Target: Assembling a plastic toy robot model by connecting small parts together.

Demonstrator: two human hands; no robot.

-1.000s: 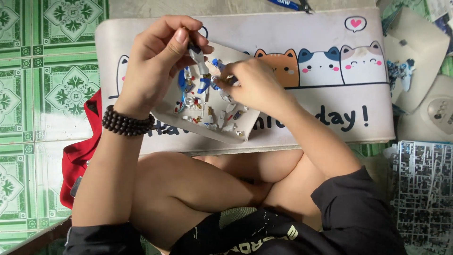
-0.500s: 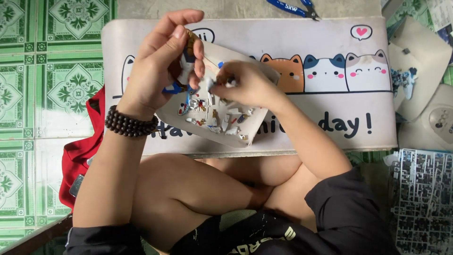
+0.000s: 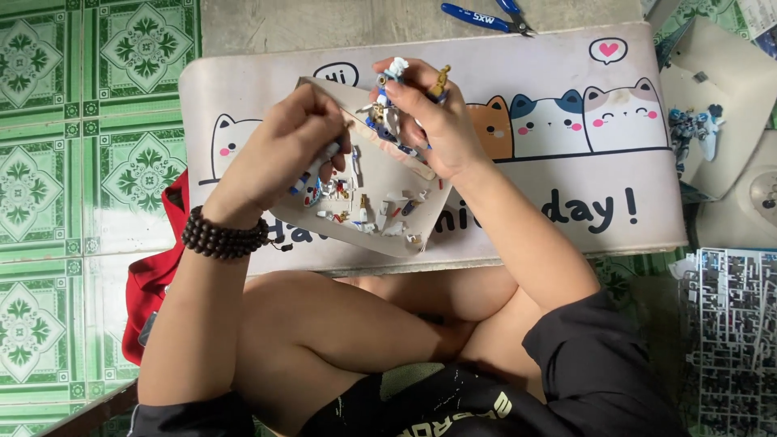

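Head view: the right hand (image 3: 429, 121) pinches a small white, blue and gold model figure (image 3: 388, 109) above the cardboard tray (image 3: 405, 174) at the cat-print mat (image 3: 566, 162)'s near-left part; the left hand (image 3: 283, 150) is curled around a thin blue-tipped tool (image 3: 312, 171); loose parts (image 3: 364, 214) litter the tray; the figure's details are too small and finger-covered to make out.

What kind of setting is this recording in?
Probably a home floor used for hobby model building: green patterned floor tiles, a cat-print desk mat laid on the floor, and a plastic parts sprue beside it.
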